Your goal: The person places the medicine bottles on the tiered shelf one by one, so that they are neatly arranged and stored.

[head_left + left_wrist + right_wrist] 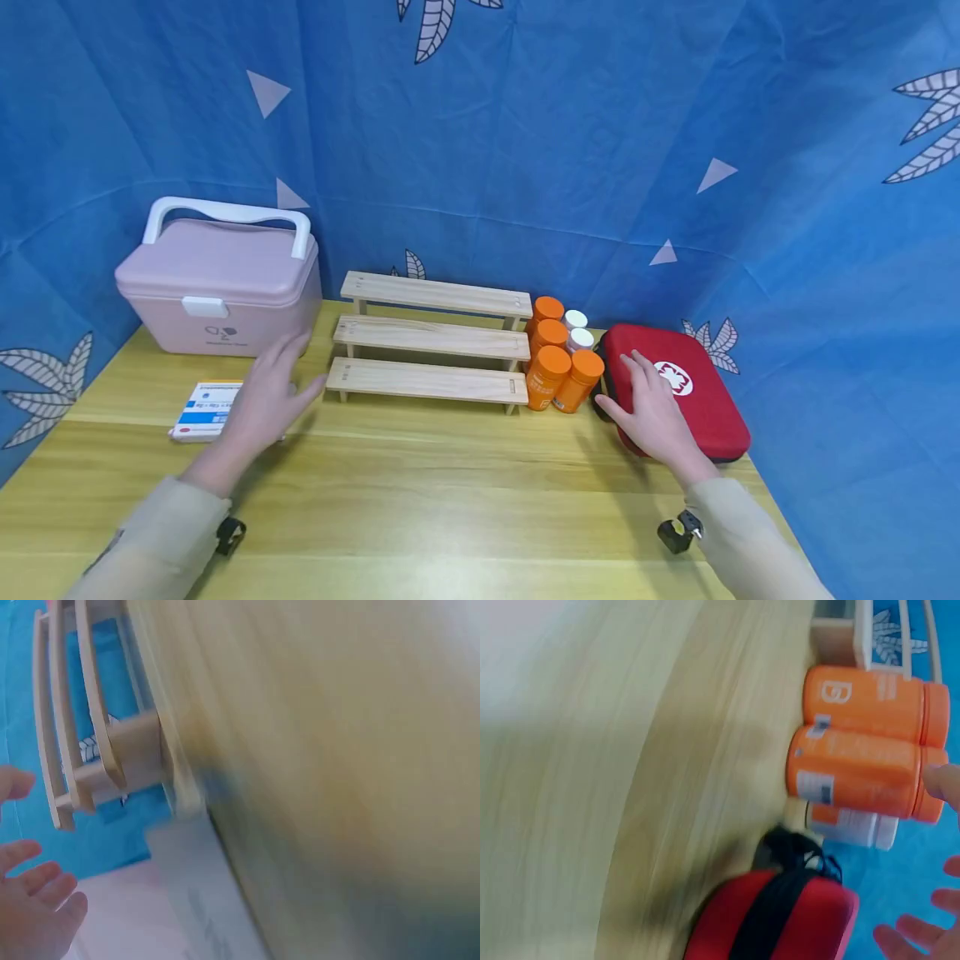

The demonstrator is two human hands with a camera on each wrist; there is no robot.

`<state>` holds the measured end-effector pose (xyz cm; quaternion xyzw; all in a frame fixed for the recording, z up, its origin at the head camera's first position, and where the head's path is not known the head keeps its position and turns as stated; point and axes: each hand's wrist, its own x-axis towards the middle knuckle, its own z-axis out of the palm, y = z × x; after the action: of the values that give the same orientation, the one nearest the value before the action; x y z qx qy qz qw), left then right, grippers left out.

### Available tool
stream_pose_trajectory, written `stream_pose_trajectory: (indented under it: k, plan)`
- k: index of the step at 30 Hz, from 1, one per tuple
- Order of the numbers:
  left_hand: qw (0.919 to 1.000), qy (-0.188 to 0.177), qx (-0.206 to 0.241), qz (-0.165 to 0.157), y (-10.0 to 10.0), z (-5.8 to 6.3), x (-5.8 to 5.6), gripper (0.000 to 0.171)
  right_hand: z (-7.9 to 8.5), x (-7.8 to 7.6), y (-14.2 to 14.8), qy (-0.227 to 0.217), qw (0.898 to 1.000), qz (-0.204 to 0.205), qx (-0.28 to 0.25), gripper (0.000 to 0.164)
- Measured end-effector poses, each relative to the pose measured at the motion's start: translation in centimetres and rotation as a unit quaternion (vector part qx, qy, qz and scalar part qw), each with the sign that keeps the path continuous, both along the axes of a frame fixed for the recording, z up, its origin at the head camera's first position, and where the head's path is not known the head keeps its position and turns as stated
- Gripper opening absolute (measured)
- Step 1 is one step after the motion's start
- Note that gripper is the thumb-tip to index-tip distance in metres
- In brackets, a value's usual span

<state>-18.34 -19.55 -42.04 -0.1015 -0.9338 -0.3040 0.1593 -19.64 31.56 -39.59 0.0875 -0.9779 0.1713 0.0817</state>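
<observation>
My left hand (272, 400) hovers with spread fingers over a flat white and blue medicine box (206, 411), partly hiding it, in front of a pink cooler box (217, 283). Over the left edge of a red first-aid case (701, 387) hangs my right hand (651, 408), its fingers spread and holding nothing. Orange-capped bottles (549, 375) stand just left of that hand; the right wrist view shows two orange bottles (862, 772) close by its thumb. Between the hands is a three-step wooden rack (427, 379) with bare steps.
Two white-capped bottles (576, 329) stand behind the orange ones, against the rack's right end. A blue patterned cloth (480, 150) hangs behind and beside the wooden table (450, 500). The cooler's white handle (225, 210) stands raised.
</observation>
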Motion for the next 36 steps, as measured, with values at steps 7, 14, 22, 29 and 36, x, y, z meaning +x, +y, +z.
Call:
stream_pose_trajectory:
  k: [7, 14, 22, 29, 36]
  plan:
    - [0.9721, -0.043, 0.230, 0.024, 2.7, -1.4, 0.4, 0.049, 0.3, -0.9, -1.2, -0.020, 0.995, 0.032, -0.096, 0.076]
    - [0.9365, -0.113, 0.329, 0.047, 4.2, -2.1, 0.2, 0.059, 0.2, -1.9, -2.1, -0.055, 0.983, 0.030, -0.170, 0.074]
    - [0.9261, -0.144, 0.342, 0.068, 4.6, -4.1, -0.1, 0.067, -0.4, -2.7, -2.7, -0.046, 0.985, 0.039, -0.163, 0.064]
    - [0.8983, -0.155, 0.403, 0.080, 4.7, -5.3, -0.5, 0.060, -0.6, -3.0, -2.9, -0.045, 0.983, 0.021, -0.174, 0.066]
    - [0.8797, -0.177, 0.428, 0.108, 4.6, -5.6, -0.4, 0.059, -1.7, -3.0, -3.0, -0.024, 0.982, 0.008, -0.185, 0.064]
